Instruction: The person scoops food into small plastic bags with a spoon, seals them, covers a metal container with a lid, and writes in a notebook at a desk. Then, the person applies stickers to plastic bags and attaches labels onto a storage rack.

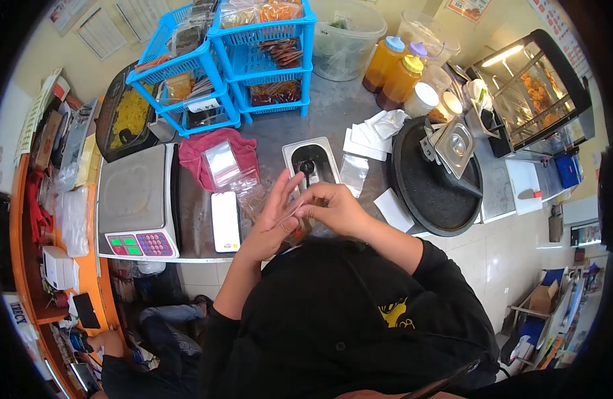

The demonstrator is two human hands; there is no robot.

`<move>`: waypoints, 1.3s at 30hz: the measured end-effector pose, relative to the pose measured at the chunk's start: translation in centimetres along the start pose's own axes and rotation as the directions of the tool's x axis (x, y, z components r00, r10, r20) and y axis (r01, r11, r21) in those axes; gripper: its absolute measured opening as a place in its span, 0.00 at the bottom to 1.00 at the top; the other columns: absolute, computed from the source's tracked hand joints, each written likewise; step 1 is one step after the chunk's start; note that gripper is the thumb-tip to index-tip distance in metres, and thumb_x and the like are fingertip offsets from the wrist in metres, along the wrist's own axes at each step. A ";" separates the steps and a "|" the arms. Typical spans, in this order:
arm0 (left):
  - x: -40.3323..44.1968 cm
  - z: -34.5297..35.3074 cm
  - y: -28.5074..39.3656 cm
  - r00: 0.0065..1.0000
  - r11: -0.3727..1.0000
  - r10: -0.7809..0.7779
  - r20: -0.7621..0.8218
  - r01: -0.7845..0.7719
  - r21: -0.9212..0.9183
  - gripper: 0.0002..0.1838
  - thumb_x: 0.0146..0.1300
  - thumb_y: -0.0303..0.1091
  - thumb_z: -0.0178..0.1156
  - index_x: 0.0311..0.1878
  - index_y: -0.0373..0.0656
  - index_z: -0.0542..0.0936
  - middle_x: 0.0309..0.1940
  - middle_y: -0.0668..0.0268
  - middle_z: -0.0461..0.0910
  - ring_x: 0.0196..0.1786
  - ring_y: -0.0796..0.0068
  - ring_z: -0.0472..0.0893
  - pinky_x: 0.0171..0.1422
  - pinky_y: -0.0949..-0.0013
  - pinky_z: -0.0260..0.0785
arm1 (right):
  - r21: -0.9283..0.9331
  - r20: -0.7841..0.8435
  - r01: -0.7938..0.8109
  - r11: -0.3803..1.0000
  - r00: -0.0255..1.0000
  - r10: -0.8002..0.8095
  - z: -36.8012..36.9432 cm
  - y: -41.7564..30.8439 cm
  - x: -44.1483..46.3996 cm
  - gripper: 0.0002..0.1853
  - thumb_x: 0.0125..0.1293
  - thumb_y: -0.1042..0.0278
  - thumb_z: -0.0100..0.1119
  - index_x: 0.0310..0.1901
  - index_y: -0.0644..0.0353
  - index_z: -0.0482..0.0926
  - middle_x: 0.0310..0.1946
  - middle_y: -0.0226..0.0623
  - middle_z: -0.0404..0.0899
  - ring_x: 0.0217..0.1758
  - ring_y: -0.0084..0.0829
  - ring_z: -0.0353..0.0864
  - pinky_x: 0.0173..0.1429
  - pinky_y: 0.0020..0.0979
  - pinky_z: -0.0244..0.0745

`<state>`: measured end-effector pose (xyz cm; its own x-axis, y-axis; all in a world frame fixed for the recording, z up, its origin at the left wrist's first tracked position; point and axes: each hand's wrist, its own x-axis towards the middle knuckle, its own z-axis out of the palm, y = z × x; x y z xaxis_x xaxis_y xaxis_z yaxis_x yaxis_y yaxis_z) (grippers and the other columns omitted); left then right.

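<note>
Right hand [333, 205] pinches a clear bag [299, 230], reddish inside; left hand [269, 224] has fingers nearly straight, its hold unclear. Grey table [343, 113]; scale [133, 193] left, tiled floor [496, 266] right.

- A loose black top [300, 319] covers the chest and belly, its cloth matte and creased.
- A bright yellow print [396, 314], with jagged shapes and lettering too small to read, sits on the wearer's right side.
- One small, round, dark button [340, 346] shows near the middle of the front.
- The left sleeve [217, 342] and right sleeve [443, 272] are plain black, each ending near the elbow.
- Left hand [274, 211] and right hand [336, 207] are bare, as are the forearms.
</note>
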<state>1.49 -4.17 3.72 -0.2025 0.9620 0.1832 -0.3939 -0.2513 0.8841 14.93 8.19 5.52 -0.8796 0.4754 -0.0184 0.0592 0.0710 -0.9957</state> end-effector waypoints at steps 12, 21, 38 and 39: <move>-1.8 -0.5 -1.9 0.951 0.926 0.134 -0.280 -0.019 0.377 0.05 0.67 0.29 0.57 0.38 0.38 0.77 0.30 0.68 0.79 0.33 0.83 0.77 0.39 0.78 0.70 | -0.008 -0.165 0.143 0.990 0.976 -0.143 0.0 0.7 -0.9 0.05 0.59 0.72 0.67 0.35 0.63 0.84 0.31 0.30 0.81 0.31 0.15 0.75 0.37 0.20 0.69; -2.0 0.4 -2.0 0.941 0.931 0.118 -0.317 0.006 0.365 0.05 0.66 0.28 0.59 0.38 0.35 0.80 0.30 0.65 0.81 0.34 0.81 0.80 0.39 0.78 0.72 | -0.134 -0.103 0.187 0.973 0.974 -0.201 0.4 0.1 -0.9 0.05 0.58 0.74 0.66 0.35 0.63 0.84 0.30 0.33 0.81 0.33 0.20 0.77 0.39 0.23 0.72; -7.0 -7.7 -5.3 0.709 0.870 -0.193 -0.678 0.444 0.217 0.07 0.65 0.27 0.58 0.42 0.34 0.80 0.32 0.63 0.83 0.31 0.78 0.81 0.33 0.76 0.75 | -0.258 -0.337 -0.488 0.834 0.854 0.396 -6.6 12.0 0.8 0.11 0.64 0.63 0.60 0.38 0.63 0.77 0.22 0.34 0.75 0.24 0.28 0.72 0.33 0.32 0.68; -6.8 -7.6 -6.4 0.660 0.876 -0.217 -0.719 0.457 0.155 0.07 0.65 0.28 0.58 0.40 0.34 0.80 0.32 0.64 0.82 0.30 0.79 0.80 0.29 0.76 0.75 | -0.222 -0.336 -0.459 0.861 0.864 0.374 -6.9 13.0 1.0 0.11 0.64 0.63 0.60 0.38 0.63 0.77 0.22 0.33 0.74 0.25 0.27 0.71 0.33 0.31 0.67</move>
<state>-1.39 -9.91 -6.46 -0.6928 0.6130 -0.3798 -0.2983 0.2358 0.9249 18.08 15.66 -6.81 -0.5795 0.7322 -0.3579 0.5589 0.0375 -0.8284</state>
